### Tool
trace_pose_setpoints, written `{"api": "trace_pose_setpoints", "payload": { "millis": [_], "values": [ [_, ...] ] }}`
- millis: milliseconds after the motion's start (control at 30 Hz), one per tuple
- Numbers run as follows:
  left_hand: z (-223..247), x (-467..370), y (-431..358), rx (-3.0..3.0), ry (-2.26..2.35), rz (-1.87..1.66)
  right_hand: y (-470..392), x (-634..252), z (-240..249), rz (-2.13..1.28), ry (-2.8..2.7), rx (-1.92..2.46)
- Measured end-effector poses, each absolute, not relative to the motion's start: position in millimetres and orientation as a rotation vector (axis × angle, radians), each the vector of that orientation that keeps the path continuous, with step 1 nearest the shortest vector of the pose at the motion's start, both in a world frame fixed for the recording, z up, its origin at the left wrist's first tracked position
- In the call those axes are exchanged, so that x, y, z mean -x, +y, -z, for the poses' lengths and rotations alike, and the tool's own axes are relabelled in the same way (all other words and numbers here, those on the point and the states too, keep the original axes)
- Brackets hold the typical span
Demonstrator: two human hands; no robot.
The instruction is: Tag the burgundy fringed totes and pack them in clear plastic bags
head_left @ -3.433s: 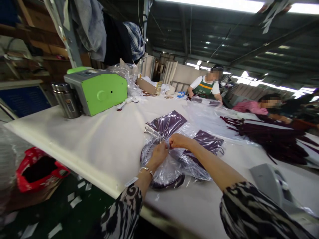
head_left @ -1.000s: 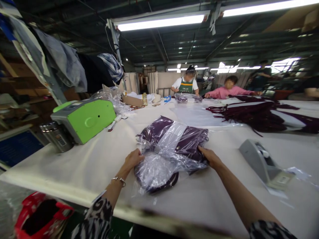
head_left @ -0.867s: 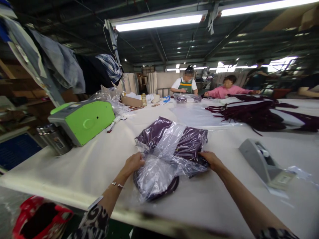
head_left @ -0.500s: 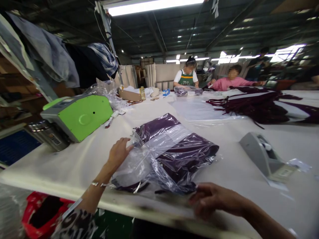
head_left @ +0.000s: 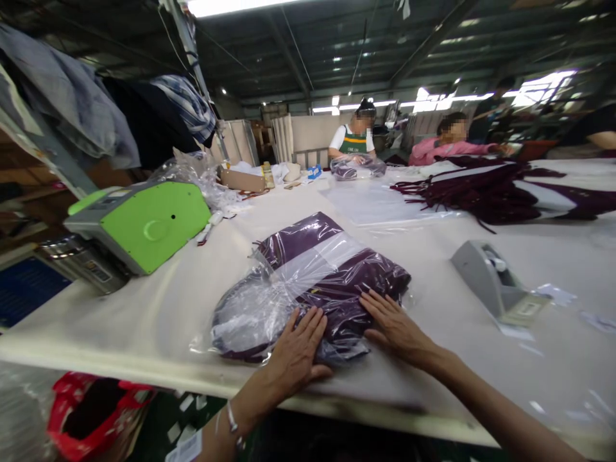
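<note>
A folded dark purple garment with a pale band, inside a clear plastic bag (head_left: 332, 256), lies on the white table in front of me. My left hand (head_left: 298, 353) rests flat on the bag's near edge, fingers stretched out and pointing away from me. On the bag's right part lies my right hand (head_left: 394, 327), its fingers also extended and slightly spread. Neither hand grips anything. The bag's left part is crumpled, with loose plastic bunched over dark cloth.
A green machine (head_left: 158, 224) and a steel flask (head_left: 94, 263) stand at the left. A grey tape dispenser (head_left: 495, 282) sits at the right. Dark purple garments (head_left: 486, 189) are piled at the back right. Two people (head_left: 353, 138) work across the table (head_left: 158, 321).
My left hand has moved right and nearer, from the bag's left side onto its near edge. My right hand has moved forward from the table edge onto the bag, fingers straightened.
</note>
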State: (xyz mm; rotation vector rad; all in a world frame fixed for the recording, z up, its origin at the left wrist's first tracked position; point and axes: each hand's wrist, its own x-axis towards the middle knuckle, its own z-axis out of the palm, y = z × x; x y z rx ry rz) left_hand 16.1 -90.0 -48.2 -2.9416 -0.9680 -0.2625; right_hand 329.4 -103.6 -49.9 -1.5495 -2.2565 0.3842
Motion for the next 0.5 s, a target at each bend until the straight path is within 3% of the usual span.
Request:
{"api": "trace_pose_setpoints", "payload": {
  "millis": [133, 300, 500],
  "values": [
    [29, -17, -110, 3.025, -0.935, 0.238, -109, -364, 28, -0.726, -2.005, 1.546],
    [32, -38, -128, 3.057, -1.005, 0.231, -83, -410, 16, -0.314, -1.466, 1.89],
    [28, -68, -114, 3.006, -1.152, 0.191, -30, -418, 18, -0.2, -1.315, 2.005]
  ]
}}
